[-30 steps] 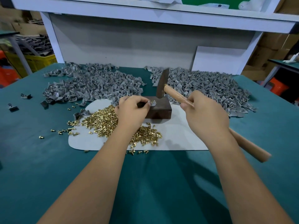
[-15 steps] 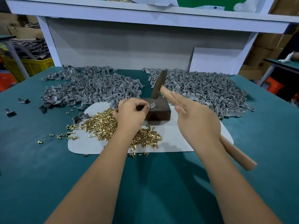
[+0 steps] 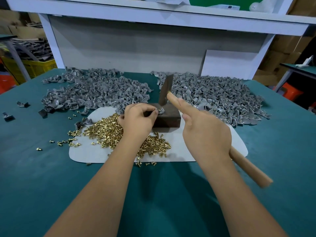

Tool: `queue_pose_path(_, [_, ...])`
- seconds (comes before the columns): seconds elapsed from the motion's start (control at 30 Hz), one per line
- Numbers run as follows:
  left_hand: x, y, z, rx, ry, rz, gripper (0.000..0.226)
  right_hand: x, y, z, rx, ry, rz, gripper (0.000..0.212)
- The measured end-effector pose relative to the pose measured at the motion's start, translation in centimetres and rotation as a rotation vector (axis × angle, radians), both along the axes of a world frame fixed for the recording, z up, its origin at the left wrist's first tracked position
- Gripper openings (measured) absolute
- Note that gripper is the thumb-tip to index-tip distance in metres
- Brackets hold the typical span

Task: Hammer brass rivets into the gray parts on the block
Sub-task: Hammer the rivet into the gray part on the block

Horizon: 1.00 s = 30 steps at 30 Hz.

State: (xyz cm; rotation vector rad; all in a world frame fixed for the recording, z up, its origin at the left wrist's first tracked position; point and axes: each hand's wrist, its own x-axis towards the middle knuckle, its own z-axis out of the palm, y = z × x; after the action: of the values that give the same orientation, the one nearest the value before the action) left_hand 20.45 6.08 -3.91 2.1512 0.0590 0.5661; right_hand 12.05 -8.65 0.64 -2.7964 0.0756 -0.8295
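Left hand: the left hand (image 3: pixel 138 119) is sitting at the centre of the frame with its fingers curled, the thumb and fingertips (image 3: pixel 154 112) pinching a gray part (image 3: pixel 161 110) with a brass rivet showing in it, on top of the block (image 3: pixel 166 117).
Right hand: the right hand (image 3: pixel 205 132) is gripping the wooden handle of the hammer (image 3: pixel 172 98), with the index finger lying straight along the handle and the other fingers wrapped under it, out of sight.
Hammer: the dark head is standing tilted just above the block, its lower end right beside the pinched part; whether it is touching cannot be told. The handle end is sticking out to the lower right, blurred.
Block: the dark block is resting on the upper middle of a white mat (image 3: pixel 213 151), between the two hands.
Rivets: a heap of brass rivets (image 3: pixel 104 130) is lying on the mat, left of and below the block, partly under the left wrist; a few loose ones are lying on the green table (image 3: pixel 51 185) at middle left.
Gray parts: one pile (image 3: pixel 95 89) is spreading across the upper left of the table, and another pile (image 3: pixel 218 98) across the upper right, reaching close to the block.
Edges: the piles are running back to a white shelf frame (image 3: pixel 153 14) at the top of the frame.
Open room: the lower half of the frame is showing bare green table around both forearms.
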Motion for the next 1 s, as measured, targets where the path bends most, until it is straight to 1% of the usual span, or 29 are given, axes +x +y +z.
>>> queue_pose_path(0.1, [0.07, -0.1, -0.2, 0.028, -0.025, -0.002, 0.007, -0.21, 0.16, 0.15, 0.04, -0.183, -0.012, 0.053])
queue_pose_path(0.13, [0.08, -0.08, -0.21, 0.028, -0.024, -0.004, 0.006, -0.11, 0.04, 0.12, 0.004, -0.169, -0.007, 0.054])
queue_pose_path(0.23, [0.08, 0.03, -0.12, -0.01, -0.01, -0.005, 0.005, 0.27, -0.22, -0.35, -0.111, 0.053, -0.001, 0.059])
queue_pose_path(0.3, [0.09, 0.0, -0.13, -0.015, -0.003, -0.004, 0.006, 0.23, 0.01, -0.35, -0.115, 0.049, -0.016, 0.062])
queue_pose_path(0.37, [0.05, -0.02, -0.15, -0.02, -0.001, 0.004, 0.006, 0.06, 0.16, -0.2, -0.063, -0.019, -0.022, 0.064])
queue_pose_path(0.47, [0.01, -0.04, -0.26, 0.026, -0.019, -0.002, 0.007, -0.04, -0.24, -0.13, 0.043, -0.202, -0.027, 0.06])
queue_pose_path(0.5, [-0.01, -0.03, -0.25, 0.033, -0.021, -0.007, 0.006, -0.06, -0.42, -0.11, 0.046, -0.229, -0.022, 0.059])
queue_pose_path(0.53, [-0.01, -0.03, -0.19, 0.029, -0.014, -0.005, 0.006, -0.08, -0.55, -0.1, 0.027, -0.201, -0.005, 0.058])
queue_pose_path(0.63, [0.03, -0.07, -0.04, 0.015, 0.01, 0.004, 0.006, -0.05, -0.75, -0.5, -0.024, 0.054, 0.034, 0.052])
queue_pose_path(0.67, [0.07, -0.1, -0.02, 0.017, 0.016, 0.003, 0.007, -0.01, -0.73, -0.54, -0.025, 0.078, 0.024, 0.051])
queue_pose_path(0.73, [0.07, -0.13, -0.03, 0.002, 0.021, 0.01, 0.006, -0.08, -0.51, -0.39, 0.007, 0.024, 0.006, 0.05])
queue_pose_path(0.8, [-0.01, -0.16, -0.07, 0.011, 0.009, 0.011, 0.006, -0.34, -0.17, -0.18, 0.062, -0.11, 0.007, 0.051])
queue_pose_path(0.87, [-0.07, -0.14, -0.2, 0.039, -0.015, 0.0, 0.008, -0.45, -0.1, -0.08, 0.061, -0.21, 0.018, 0.055])
queue_pose_path(0.9, [-0.08, -0.1, -0.2, 0.034, -0.018, 0.0, 0.008, -0.39, -0.15, -0.01, 0.03, -0.191, 0.02, 0.059])
queue_pose_path(0.97, [-0.02, -0.04, -0.16, 0.001, -0.008, 0.003, 0.009, -0.32, -0.12, -0.11, -0.069, -0.036, 0.013, 0.067])
queue_pose_path(1.0, [0.06, -0.07, -0.16, -0.004, -0.004, 0.001, 0.01, -0.25, -0.16, -0.3, -0.083, 0.011, 0.011, 0.068])
